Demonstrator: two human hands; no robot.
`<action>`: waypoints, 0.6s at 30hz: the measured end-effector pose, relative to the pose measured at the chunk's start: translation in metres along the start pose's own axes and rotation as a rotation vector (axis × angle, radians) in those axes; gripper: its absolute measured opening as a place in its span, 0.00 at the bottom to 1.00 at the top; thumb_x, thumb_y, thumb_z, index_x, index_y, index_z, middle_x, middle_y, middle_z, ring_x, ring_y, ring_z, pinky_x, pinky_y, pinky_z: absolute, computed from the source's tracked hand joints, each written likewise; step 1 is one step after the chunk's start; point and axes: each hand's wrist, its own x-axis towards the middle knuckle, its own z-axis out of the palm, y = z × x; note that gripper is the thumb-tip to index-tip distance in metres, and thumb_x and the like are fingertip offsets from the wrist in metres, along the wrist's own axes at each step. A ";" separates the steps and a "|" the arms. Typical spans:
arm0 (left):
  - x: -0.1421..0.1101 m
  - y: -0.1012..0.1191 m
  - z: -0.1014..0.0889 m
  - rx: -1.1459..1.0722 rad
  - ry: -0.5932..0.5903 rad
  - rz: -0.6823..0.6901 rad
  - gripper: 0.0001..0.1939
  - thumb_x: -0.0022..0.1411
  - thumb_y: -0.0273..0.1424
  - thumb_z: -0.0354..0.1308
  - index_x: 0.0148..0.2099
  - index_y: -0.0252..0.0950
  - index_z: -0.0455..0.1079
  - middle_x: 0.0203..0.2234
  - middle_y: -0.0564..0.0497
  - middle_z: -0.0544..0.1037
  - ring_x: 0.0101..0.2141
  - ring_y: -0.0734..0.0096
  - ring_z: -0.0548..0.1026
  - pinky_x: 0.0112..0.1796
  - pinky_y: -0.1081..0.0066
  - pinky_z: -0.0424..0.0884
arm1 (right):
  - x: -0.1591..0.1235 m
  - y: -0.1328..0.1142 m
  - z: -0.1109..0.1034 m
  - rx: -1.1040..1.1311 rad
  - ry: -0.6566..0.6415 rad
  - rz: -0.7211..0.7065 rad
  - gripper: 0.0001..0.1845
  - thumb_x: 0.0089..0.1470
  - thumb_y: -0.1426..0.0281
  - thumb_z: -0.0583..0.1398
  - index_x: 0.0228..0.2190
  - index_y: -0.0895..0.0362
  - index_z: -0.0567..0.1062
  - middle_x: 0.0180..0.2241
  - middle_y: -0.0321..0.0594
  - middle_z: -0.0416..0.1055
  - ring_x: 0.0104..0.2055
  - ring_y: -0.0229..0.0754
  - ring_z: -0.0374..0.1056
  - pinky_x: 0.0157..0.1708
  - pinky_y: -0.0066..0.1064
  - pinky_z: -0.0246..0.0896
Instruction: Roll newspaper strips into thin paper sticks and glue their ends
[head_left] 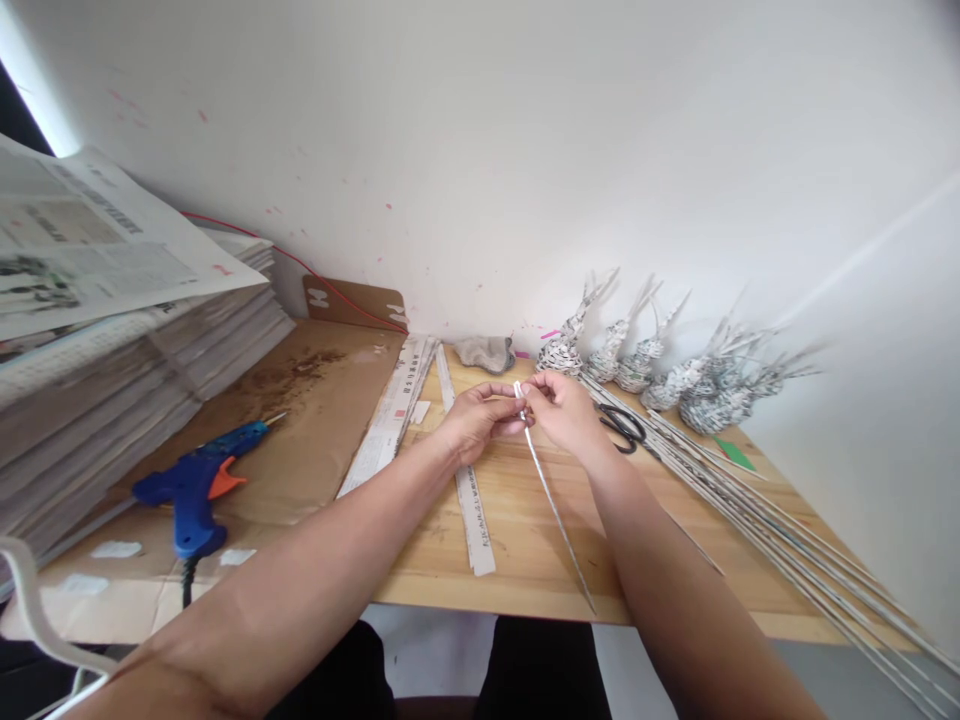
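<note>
Both hands meet above the middle of the wooden table. My left hand (484, 420) pinches the upper end of a thin rolled newspaper stick (551, 492), which slants down toward the table's front edge. From the other side, my right hand (561, 405) closes its fingers on the same stick near its top, where it looks bent or doubled. Under my left wrist lies a flat printed paper strip (472, 510). Black-handled scissors (622, 428) rest just right of my right hand, their blades hidden.
Several woven newspaper figures (645, 362) line the wall, beside a bundle of paper sticks (757, 530). A grey cloth (484, 353) lies behind my hands. On the left, a blue glue gun (199, 490) rests on cardboard (300, 440) before a tall newspaper stack (127, 400).
</note>
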 end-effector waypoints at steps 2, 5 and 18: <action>0.000 -0.001 0.000 0.004 0.003 0.002 0.11 0.49 0.20 0.64 0.36 0.30 0.67 0.25 0.48 0.77 0.25 0.72 0.77 0.28 0.77 0.75 | 0.000 0.000 -0.001 -0.035 -0.011 -0.001 0.14 0.53 0.58 0.55 0.30 0.54 0.72 0.25 0.36 0.73 0.25 0.38 0.68 0.25 0.28 0.60; 0.000 -0.003 -0.002 0.005 -0.006 0.008 0.12 0.49 0.20 0.65 0.36 0.30 0.66 0.25 0.47 0.77 0.26 0.72 0.77 0.28 0.76 0.75 | -0.001 -0.002 -0.003 -0.060 -0.013 -0.005 0.14 0.53 0.58 0.55 0.30 0.55 0.72 0.26 0.36 0.73 0.25 0.38 0.68 0.26 0.29 0.59; 0.000 -0.002 0.000 0.018 0.018 0.012 0.13 0.49 0.21 0.66 0.37 0.29 0.67 0.25 0.46 0.77 0.26 0.72 0.77 0.26 0.78 0.73 | 0.000 -0.003 -0.005 -0.070 -0.042 0.001 0.12 0.53 0.60 0.55 0.29 0.55 0.72 0.27 0.36 0.74 0.27 0.39 0.69 0.28 0.29 0.60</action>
